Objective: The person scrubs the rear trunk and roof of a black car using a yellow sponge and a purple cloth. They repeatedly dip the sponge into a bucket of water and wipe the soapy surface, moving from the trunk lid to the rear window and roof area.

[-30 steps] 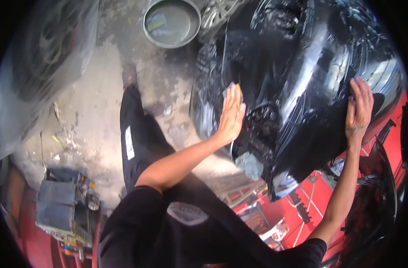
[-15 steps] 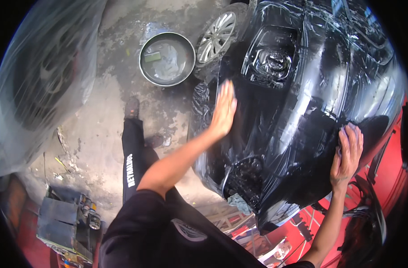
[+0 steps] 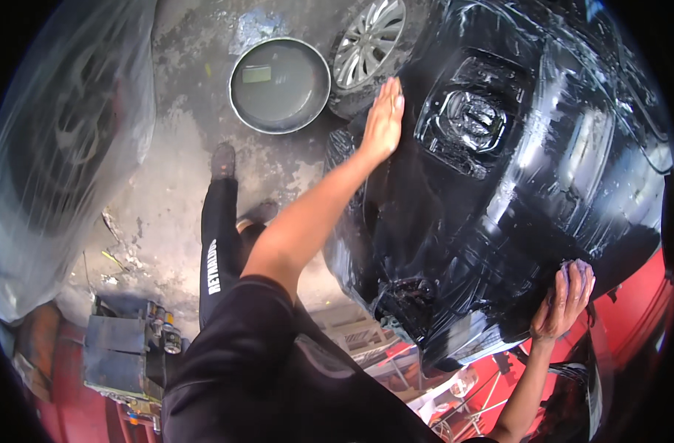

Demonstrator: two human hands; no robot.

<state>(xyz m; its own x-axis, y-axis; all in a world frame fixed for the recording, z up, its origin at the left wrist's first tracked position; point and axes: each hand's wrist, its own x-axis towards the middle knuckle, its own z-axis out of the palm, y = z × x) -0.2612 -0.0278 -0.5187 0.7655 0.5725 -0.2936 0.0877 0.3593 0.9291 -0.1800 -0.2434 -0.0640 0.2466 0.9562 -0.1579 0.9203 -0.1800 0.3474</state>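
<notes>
A black car (image 3: 455, 229) with wet, streaky paint fills the right half. My left hand (image 3: 383, 125) lies along its left edge near the wheel, fingers stretched out together, holding nothing. Toward the near right of the car, my right hand (image 3: 557, 306) bends its fingers over a small purplish pad (image 3: 574, 273) against the paint. The fingers cover most of that pad, so its full shape is hidden. Between my hands and farther off, the body has a recess (image 3: 473, 122) with a shiny rounded part in it.
A round metal-rimmed basin (image 3: 279, 132) of murky water, with a greenish block (image 3: 256, 74), stands by the car's wheel (image 3: 368, 44). On the left is a vehicle under plastic sheeting (image 3: 19, 273). A grey tool cart (image 3: 115, 347) stands near left. Red flooring (image 3: 640, 303) lies at right.
My left hand has slid farther away, closer to the wheel. My right hand, with the pad, has come nearer toward the car's near edge. The whole view has shifted slightly.
</notes>
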